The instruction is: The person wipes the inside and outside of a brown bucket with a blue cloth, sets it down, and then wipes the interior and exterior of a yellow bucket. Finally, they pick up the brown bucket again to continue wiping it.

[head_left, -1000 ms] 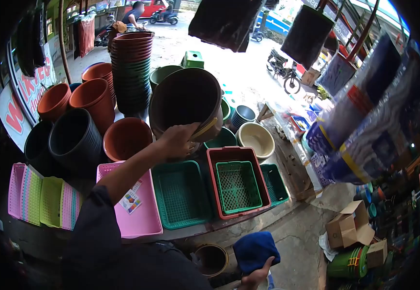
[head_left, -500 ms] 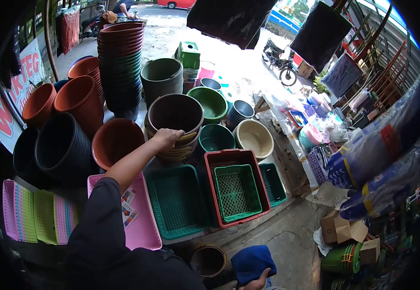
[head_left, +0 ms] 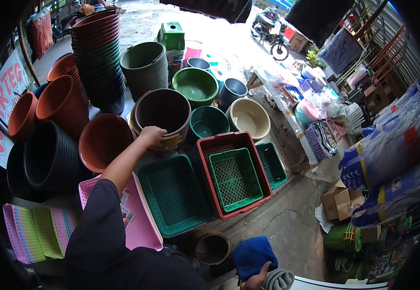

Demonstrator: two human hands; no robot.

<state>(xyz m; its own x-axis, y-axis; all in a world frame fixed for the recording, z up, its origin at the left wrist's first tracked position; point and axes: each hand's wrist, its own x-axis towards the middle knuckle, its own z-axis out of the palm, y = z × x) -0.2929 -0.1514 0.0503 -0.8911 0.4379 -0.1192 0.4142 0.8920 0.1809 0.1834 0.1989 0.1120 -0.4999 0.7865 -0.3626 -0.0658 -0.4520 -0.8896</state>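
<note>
Gripping the near rim of the brown tub [head_left: 163,112], the left hand [head_left: 151,137] has its fingers curled over the edge, and that tub sits on top of a nested stack at the middle of the stall, between the terracotta pot [head_left: 104,140] on the left and the green basin [head_left: 208,123] on the right. Seating it well would mean pressing straight down so the rims sit level. Low and near, the right hand [head_left: 256,280] clutches a blue cloth [head_left: 252,254].
</note>
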